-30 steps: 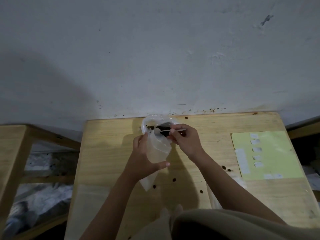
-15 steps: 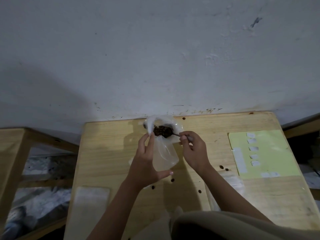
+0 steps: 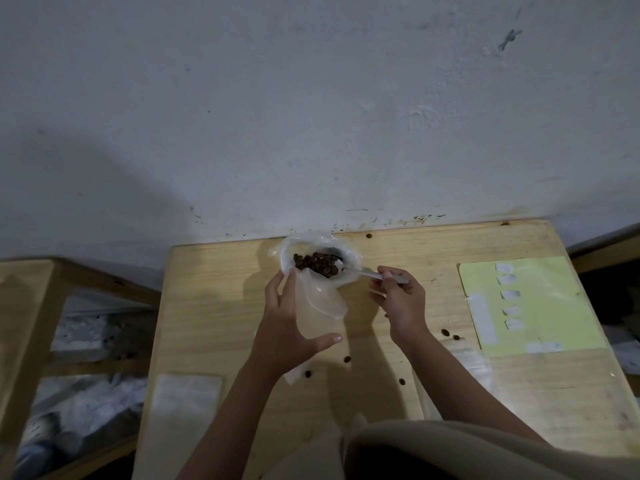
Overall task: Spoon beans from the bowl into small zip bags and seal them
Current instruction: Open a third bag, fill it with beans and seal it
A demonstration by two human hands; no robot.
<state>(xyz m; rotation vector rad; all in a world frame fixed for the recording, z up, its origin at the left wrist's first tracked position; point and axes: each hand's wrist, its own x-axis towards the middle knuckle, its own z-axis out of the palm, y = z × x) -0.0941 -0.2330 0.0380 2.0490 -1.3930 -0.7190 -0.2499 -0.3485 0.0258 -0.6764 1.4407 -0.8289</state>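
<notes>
Zip bag (image 3: 317,317) between both hands

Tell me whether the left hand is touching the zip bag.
Touching: the head view shows the left hand gripping the zip bag, thumb across its front.

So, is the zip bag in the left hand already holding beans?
No. The zip bag held by the left hand looks clear and empty; the beans are in the bowl.

Head view, steeply down over table (image 3: 214,306)
</notes>
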